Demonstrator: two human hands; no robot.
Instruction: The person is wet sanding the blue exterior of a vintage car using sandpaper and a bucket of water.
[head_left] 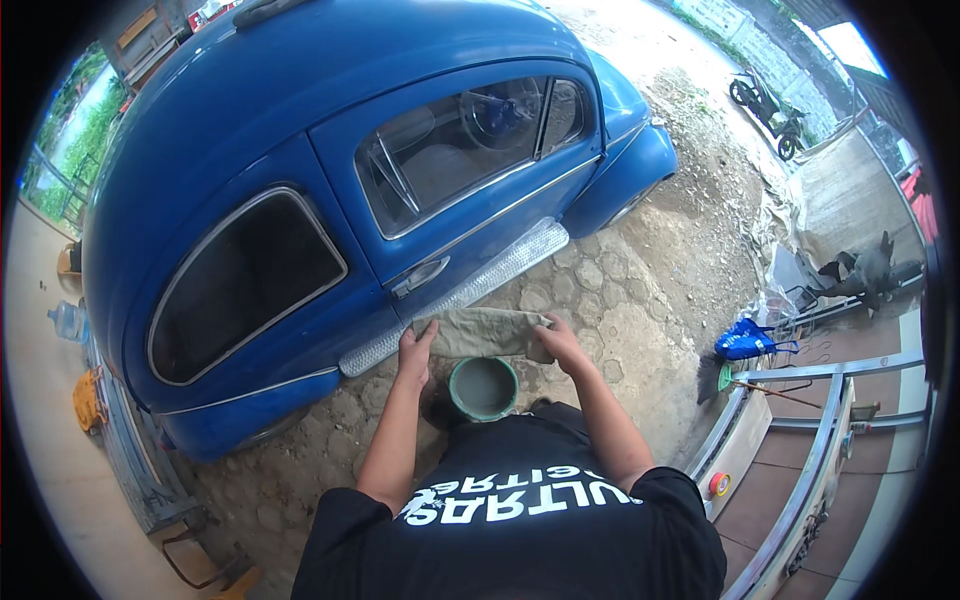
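Stretched between both hands is a grey-green cloth (482, 333), held roughly level above the ground. My left hand (417, 350) grips its left end, and my right hand (560, 342) grips the right end. Just below the cloth, close to my body, stands a green-rimmed bucket (484, 388) with greyish liquid in it. Ahead and to the left is a blue rounded car (290, 130), its side toward me. Silvery wrapping covers its running board (470, 290), right behind the cloth. The fingertips on the far side of the cloth are partly hidden.
Stone paving (610, 310) lies under the bucket and beside the car. A metal frame (820, 440) stands at the right, near a blue bag (745, 340). A motorcycle (770, 112) is parked at the far right. Long metal bars (135, 450) lie at the left.
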